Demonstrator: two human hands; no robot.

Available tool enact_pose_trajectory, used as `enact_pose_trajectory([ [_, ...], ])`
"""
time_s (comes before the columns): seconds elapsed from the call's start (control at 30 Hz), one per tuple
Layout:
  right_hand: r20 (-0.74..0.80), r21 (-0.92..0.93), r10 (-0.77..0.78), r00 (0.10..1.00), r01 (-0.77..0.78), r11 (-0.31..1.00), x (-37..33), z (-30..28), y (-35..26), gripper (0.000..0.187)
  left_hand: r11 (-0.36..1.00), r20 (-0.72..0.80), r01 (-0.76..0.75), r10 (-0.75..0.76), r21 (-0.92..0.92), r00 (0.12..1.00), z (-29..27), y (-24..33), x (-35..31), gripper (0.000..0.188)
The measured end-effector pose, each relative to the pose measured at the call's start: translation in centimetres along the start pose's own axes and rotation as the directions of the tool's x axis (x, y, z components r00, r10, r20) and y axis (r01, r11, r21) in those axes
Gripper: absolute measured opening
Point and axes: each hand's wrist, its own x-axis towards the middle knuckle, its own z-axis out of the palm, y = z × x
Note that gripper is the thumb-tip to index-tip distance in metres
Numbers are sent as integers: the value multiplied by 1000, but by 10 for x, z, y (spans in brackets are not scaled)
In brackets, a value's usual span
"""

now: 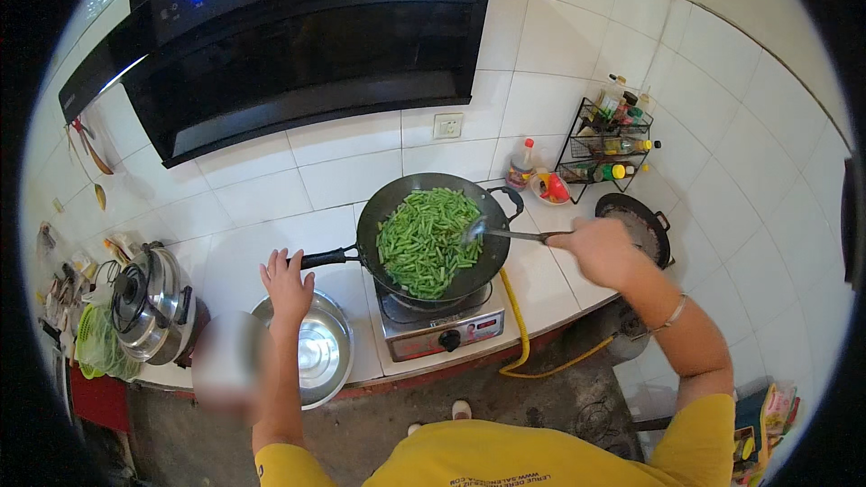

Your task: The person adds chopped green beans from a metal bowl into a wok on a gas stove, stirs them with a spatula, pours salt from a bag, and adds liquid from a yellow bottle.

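Note:
Chopped green beans (426, 239) fill much of a dark wok (372, 225) on a gas stove (437, 320). My right hand (600, 251) is closed round the dark handle of a metal spatula (514, 234). The spatula's blurred head dips into the beans at the wok's right side. By the tip of the wok's long black handle (325, 258), my left hand (289, 287) has its fingers spread. Whether it touches the handle I cannot tell. Below that hand, a shiny metal basin (336, 343) sits on the counter, partly covered by my left forearm.
A black range hood (307, 63) overhangs the back. A bottle rack (609, 140), a red-capped bottle (520, 165), a small bowl (550, 188) and a second dark pan (663, 221) stand right. A steel pot (153, 311) stands left. A yellow hose (519, 325) hangs over the counter edge.

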Motion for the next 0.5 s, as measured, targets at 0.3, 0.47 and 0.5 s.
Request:
enact_pose_trajectory([
  [0.3,25,107,85,996,-87,990,18,87,-1,39,1000,59,23,-22,-15,998,9,9,4,55],
  [0.47,96,239,85,992,-106,965,15,61,13,38,996,87,-42,34,84,996,1,4,2,56],
  [0.5,88,263,113,990,-133,956,14,54,12,39,993,88,-43,34,107,996,-1,1,0,57],
])
